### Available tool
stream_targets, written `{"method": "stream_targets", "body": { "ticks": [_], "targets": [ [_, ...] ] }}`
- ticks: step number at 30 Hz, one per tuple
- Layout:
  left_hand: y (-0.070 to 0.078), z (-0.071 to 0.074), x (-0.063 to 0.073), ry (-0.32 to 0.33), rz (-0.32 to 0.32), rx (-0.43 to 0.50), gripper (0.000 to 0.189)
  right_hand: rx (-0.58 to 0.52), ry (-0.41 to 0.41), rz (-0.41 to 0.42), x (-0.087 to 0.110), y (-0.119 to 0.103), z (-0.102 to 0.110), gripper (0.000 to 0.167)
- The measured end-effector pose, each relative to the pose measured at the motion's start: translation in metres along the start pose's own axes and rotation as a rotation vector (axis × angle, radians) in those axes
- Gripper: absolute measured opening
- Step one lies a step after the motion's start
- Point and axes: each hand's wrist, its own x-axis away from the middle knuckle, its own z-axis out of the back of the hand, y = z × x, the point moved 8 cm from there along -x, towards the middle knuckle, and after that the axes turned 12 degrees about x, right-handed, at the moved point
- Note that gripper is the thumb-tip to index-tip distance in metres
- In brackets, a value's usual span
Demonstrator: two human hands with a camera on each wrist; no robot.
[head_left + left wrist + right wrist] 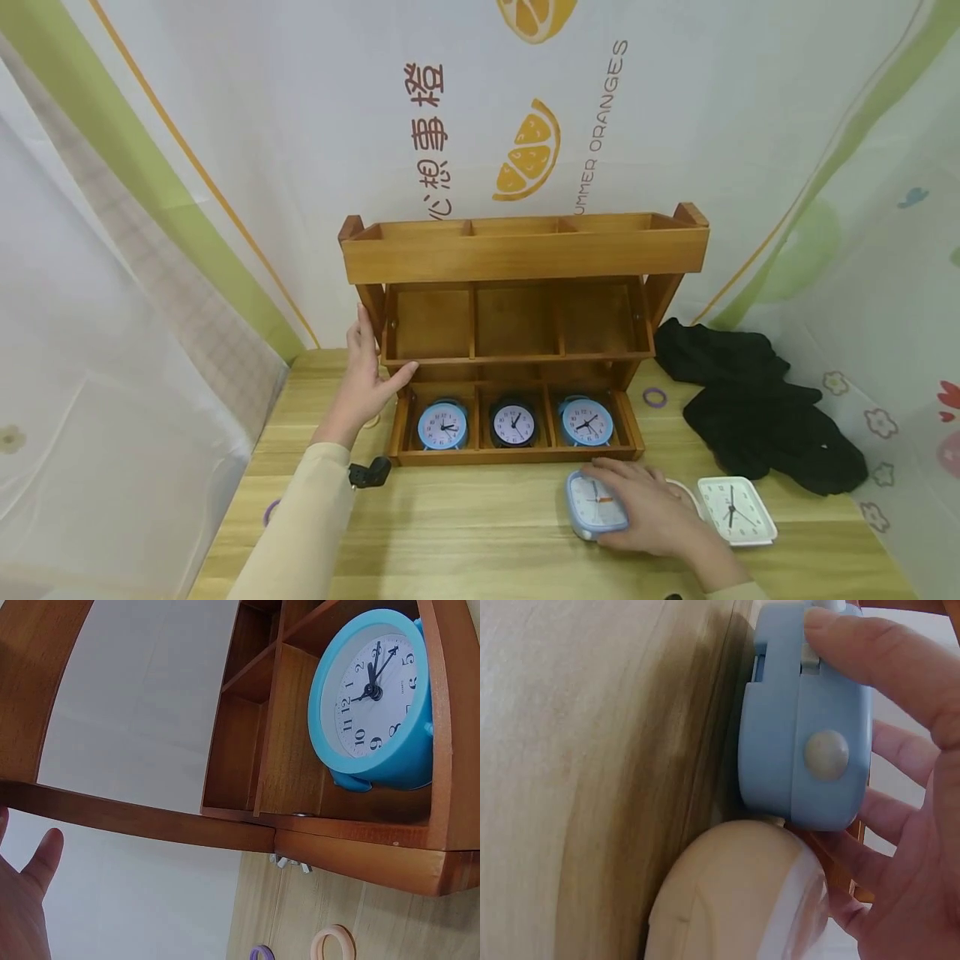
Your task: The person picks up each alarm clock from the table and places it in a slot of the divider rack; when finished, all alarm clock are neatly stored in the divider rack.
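My right hand (652, 508) grips a light-blue, rounded-square alarm clock (595, 502), thumb on one edge and fingers at the far side. In the right wrist view the clock (780, 742) is seen from its side, just above the wooden table. Partly under that hand is a peach-coloured clock (727, 892). My left hand (367, 387) is spread with straight fingers at the left side of a tiered wooden shelf (525, 258), its thumb by the middle tier. The bottom tier holds two blue round clocks (442, 425) (586, 421) around a black one (513, 423).
A white square clock (737, 511) lies right of my right hand. Black cloth (772, 408) is heaped at the table's right side. Purple rings (655, 397) lie near the shelf, with a peach ring (333, 943) on its left. Printed curtains (300, 125) hang around the table.
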Motion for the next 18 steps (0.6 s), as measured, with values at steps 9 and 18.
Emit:
{"method": "stream_targets", "body": {
  "ticks": [9, 18],
  "targets": [
    [0.000, -0.002, -0.001, -0.003, 0.000, 0.001, 0.121, -0.047, 0.003, 0.016, -0.001, 0.001, 0.000, 0.081],
    [-0.002, -0.002, 0.001, 0.004, 0.003, 0.026, 0.123, -0.092, 0.107, 0.148, -0.020, -0.026, 0.040, 0.077]
  ]
}}
